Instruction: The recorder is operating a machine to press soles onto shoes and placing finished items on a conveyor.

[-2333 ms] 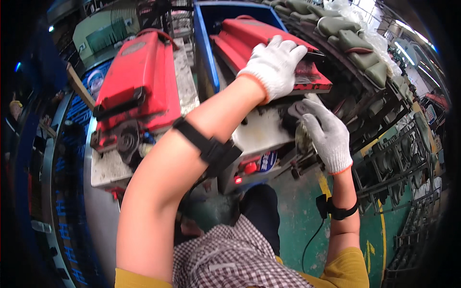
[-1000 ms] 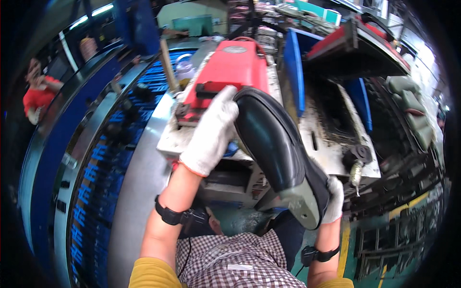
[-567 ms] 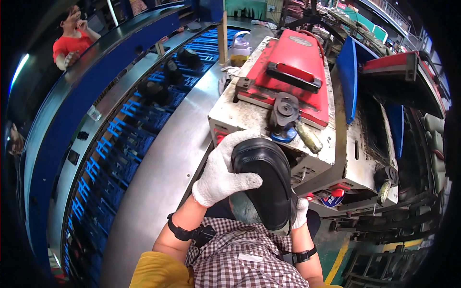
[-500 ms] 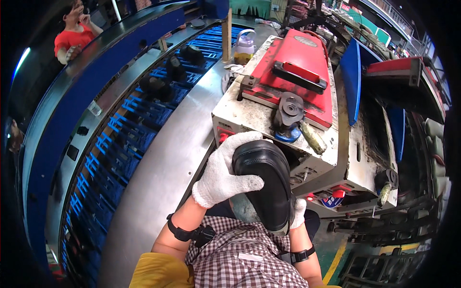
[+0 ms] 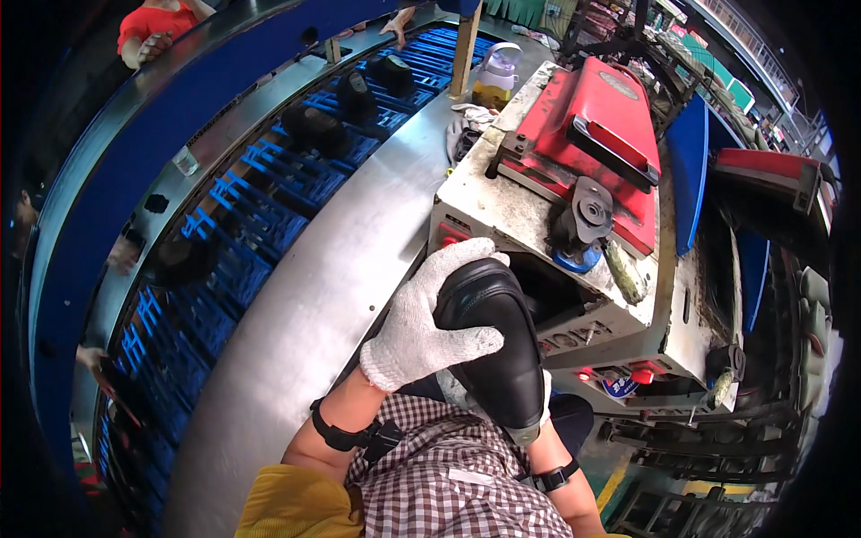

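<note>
Black shoe [image 5: 493,345] drawn slightly closer since earlier frame; long axis 11-to-5 o'clock, left hand [image 5: 429,318] clamped over its upper end, right hand [image 5: 543,394] mostly hidden beneath, grip cannot be told.

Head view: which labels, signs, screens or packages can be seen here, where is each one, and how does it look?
Sticker: on the machine's front, low, beside a red button; rounded, blue and white with some red.
Jar: on the steel table behind the red-topped machine; clear, pale lid, yellowish contents.
No screens or signs are visible.
</note>
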Motion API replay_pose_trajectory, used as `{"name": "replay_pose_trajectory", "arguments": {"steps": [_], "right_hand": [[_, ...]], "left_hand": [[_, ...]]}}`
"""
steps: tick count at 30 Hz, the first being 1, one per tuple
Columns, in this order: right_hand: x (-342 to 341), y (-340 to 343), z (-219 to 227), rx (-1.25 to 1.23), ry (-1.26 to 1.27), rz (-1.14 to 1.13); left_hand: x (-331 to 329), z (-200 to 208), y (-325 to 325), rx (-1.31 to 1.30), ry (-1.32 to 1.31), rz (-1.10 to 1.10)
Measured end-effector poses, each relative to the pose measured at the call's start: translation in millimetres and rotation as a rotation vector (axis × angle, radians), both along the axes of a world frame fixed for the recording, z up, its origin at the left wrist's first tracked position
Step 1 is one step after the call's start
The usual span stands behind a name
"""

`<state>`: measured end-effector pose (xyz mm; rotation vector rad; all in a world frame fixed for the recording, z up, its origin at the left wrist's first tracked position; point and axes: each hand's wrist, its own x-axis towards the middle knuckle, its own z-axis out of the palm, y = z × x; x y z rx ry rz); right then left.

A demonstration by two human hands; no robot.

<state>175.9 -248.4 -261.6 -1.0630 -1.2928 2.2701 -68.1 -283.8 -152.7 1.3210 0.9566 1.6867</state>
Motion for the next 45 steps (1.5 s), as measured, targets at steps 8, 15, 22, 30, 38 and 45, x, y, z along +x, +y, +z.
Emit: {"name": "replay_pose_trajectory", "arguments": {"steps": [8,15,22,30,38,45], "right_hand": [[-1.7,22.7,-66.4,-0.556,0.670,0.024],[-76.9,17.5,5.4,-0.394,0.525,-0.146],[-140.3,26.9,56.1,0.271,0.381,0.133],[-90.4,36.5,52.5,0.526,0.068,0.071],[-19.0,51.1,-4.8,0.366,-0.062,-0.384],[-34.3,56.1,-8.1,0.342,-0.064,-0.348]], "left_hand": [[-15.7,1.9,-19.8,-0.059,0.007,-0.016],[-9.3,-59.3,-22.8,-0.094,-0.400,0.367],[-69.0,-42.0,-31.4,-0.368,-0.862,0.242],[-272.2,-89.0,67.3,-0.457,-0.660,0.682],[-439.9,-129.9,107.0,-0.750,0.258,1.308],[-413.5,-131.0,84.5,-0.625,0.289,1.286]]}}
